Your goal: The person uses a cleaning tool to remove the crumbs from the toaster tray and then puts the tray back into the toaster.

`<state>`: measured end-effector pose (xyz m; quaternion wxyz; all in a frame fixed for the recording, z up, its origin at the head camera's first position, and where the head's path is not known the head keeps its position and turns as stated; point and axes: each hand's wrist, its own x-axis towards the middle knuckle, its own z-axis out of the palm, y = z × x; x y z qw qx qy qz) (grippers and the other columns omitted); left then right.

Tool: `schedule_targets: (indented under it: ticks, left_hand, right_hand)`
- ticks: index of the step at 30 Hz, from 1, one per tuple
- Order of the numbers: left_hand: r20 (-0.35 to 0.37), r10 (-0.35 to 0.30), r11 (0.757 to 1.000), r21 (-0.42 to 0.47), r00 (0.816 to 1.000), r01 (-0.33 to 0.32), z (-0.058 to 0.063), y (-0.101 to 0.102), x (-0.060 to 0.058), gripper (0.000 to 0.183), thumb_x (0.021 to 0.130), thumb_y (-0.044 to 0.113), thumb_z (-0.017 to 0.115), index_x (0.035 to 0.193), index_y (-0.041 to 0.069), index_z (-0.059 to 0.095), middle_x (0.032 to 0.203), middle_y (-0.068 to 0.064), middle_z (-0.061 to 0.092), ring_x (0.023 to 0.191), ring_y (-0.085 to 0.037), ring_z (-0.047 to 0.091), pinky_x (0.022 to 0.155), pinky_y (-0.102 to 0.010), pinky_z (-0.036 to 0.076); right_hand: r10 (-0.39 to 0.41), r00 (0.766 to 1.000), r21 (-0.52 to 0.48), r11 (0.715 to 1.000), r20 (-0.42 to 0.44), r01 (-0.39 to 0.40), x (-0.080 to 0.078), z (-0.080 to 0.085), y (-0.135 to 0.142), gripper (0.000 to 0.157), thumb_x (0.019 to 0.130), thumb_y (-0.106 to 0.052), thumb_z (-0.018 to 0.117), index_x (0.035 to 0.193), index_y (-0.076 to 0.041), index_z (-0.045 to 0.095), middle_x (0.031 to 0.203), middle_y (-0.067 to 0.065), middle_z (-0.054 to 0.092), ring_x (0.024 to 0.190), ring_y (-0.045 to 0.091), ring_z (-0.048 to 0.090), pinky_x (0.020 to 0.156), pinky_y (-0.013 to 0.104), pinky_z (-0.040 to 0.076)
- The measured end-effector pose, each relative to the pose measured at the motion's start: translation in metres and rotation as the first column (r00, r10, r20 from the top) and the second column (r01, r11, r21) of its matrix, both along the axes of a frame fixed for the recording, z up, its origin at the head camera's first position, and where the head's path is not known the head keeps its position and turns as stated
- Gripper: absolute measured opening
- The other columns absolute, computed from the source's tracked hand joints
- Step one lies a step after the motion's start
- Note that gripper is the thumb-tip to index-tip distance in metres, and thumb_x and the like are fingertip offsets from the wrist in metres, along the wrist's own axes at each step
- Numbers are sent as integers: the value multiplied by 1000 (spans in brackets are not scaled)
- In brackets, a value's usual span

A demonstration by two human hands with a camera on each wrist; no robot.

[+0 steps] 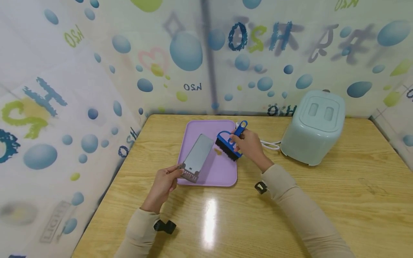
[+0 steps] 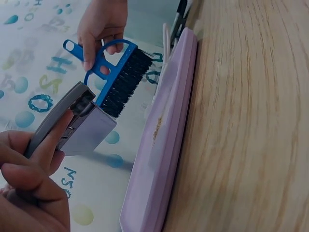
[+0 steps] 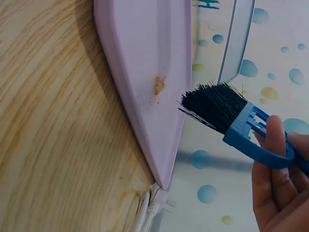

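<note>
My left hand (image 1: 164, 184) grips the slotted end of a flat grey metal crumb tray (image 1: 199, 152), tilted above a purple tray (image 1: 221, 176). My right hand (image 1: 252, 146) holds a small blue brush (image 3: 241, 128) by its handle, its black bristles angled down over the purple tray's right side. In the left wrist view the brush's bristles stand close beyond the far end of the crumb tray (image 2: 89, 130). A little heap of brown crumbs (image 3: 159, 85) lies on the purple tray beneath, with finer specks around it.
A pale green toaster (image 1: 314, 129) stands at the right rear of the wooden table (image 1: 338, 200). Its white cord (image 1: 271, 145) runs toward the purple tray's back right corner, where a plug (image 3: 161, 198) lies. Patterned cloth walls (image 1: 251, 71) border the table.
</note>
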<state>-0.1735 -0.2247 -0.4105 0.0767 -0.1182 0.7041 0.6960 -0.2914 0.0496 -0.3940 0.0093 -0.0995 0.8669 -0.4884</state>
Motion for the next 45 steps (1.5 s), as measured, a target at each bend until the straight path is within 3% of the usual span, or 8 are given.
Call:
schedule_targets:
  ticks: [13,21,31,35,40,45]
  left_hand:
    - [10,6,1000,4,1000,-6,-4,2,2,41,89,6,54,127,-7,50,68,9,68,34,-1,25,35,-15,22]
    - [-2,2,1000,7,1000,-2,-3,3,1,40,89,7,54,127,-6,51,67,10,67,34,-1,24,35,-15,22]
    - [-8,3,1000,19,1000,-3,-1,6,1,40,89,7,54,126,-6,52,68,10,66,35,-1,25,36,-15,22]
    - [-6,2,1000,21,1000,-1,-1,7,1,40,89,7,54,127,-5,52,67,9,66,34,-1,25,36,-16,22]
    - [-3,-5,1000,21,1000,5,0,7,0,42,89,7,53,130,-2,50,65,9,64,32,-1,25,35,-16,22]
    - [-7,-21,999,35,1000,21,1,7,0,44,88,7,54,131,-3,48,64,10,64,33,-1,25,36,-16,22]
  right_hand:
    - [92,994,-120,988,-53,-97,16,9,-20,21,91,-25,57,102,-8,65,85,10,70,50,15,63,41,26,44]
    - [184,983,-260,948,-17,-182,30,18,-32,21,91,-22,57,102,-6,64,86,16,69,52,17,64,51,40,52]
    - [279,960,-363,894,-10,-263,50,39,-39,19,91,-11,57,102,2,64,87,25,67,54,27,65,48,36,50]
    - [311,949,-416,869,39,-268,48,31,-42,20,91,-13,57,103,2,63,90,28,67,53,21,65,56,42,54]
    - [347,934,-467,842,84,-270,43,17,-47,27,91,-18,57,107,3,61,94,29,66,52,16,65,57,37,55]
    - [343,933,-464,847,105,-259,41,11,-49,30,91,-20,57,109,4,60,92,26,67,52,14,64,55,33,54]
